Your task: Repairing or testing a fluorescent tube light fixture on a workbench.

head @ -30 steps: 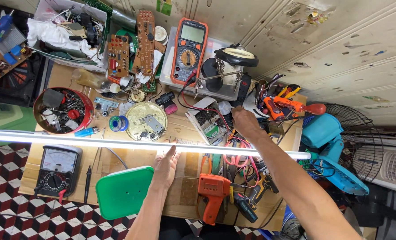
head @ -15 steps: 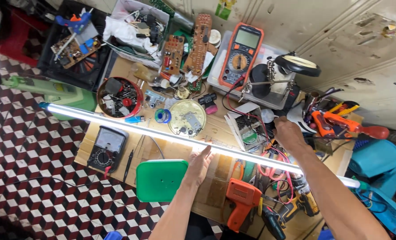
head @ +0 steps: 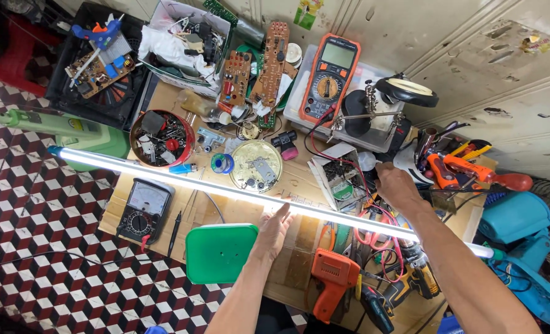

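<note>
— What takes up the most room?

— A long white glowing tube lamp (head: 225, 188), lying slantwise across the cluttered wooden workbench (head: 300, 179) from its left edge to its right edge, past both.

— And the hands?

— The left hand (head: 274, 230) is flat and open, fingertips touching the tube near its middle, gripping nothing. The right hand (head: 393, 184) is curled, knuckles up, just behind the tube among red and black wires; I cannot tell what it grips.

— Any packages or labels?

— A clear plastic box (head: 361, 133) sits at the back edge under an orange digital multimeter (head: 329, 79). A white bin of parts and rags (head: 185, 40) stands at the back left corner. A small green-and-yellow sticker (head: 306, 13) is on the pale metal wall behind.

— What else is around?

— A green rectangular plastic lid (head: 219, 252) at the front edge, just left of the left forearm. An orange power drill (head: 330, 281) on its other side. A black analogue meter (head: 144, 207) at the front left corner. A red round tin of small parts (head: 161, 137) and a round brass-coloured disc (head: 256, 166) behind the tube. Brown circuit boards (head: 259, 65) lean at the back.
</note>
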